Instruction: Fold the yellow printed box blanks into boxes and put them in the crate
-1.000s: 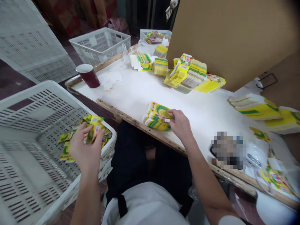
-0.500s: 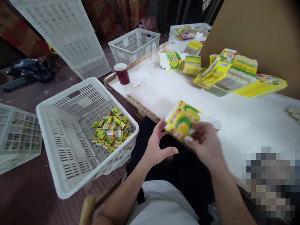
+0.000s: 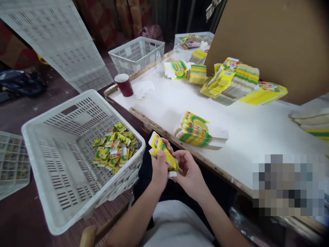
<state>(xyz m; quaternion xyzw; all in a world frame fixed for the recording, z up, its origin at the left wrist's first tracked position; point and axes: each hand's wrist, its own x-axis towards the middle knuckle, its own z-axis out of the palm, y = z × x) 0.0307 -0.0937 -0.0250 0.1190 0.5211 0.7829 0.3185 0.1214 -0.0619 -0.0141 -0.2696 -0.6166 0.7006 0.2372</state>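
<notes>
The left hand (image 3: 159,171) and right hand (image 3: 189,175) are gripping a yellow carton (image 3: 164,154) between them, while a carton stack (image 3: 194,128) is lying beyond on the tabletop (image 3: 164,99); light pressure beside the white flap (image 3: 172,174) is probably sparing the card creases.

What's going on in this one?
Someone at a white-topped table holds a small yellow-and-green carton in both hands, left hand around its side and right hand at its lower end, where a white flap sticks out. A stack of flat cartons lies near the table's edge. To the left, a white plastic crate holds a loose pile of small cartons. A dark red cup stands at the table's far-left corner.
</notes>
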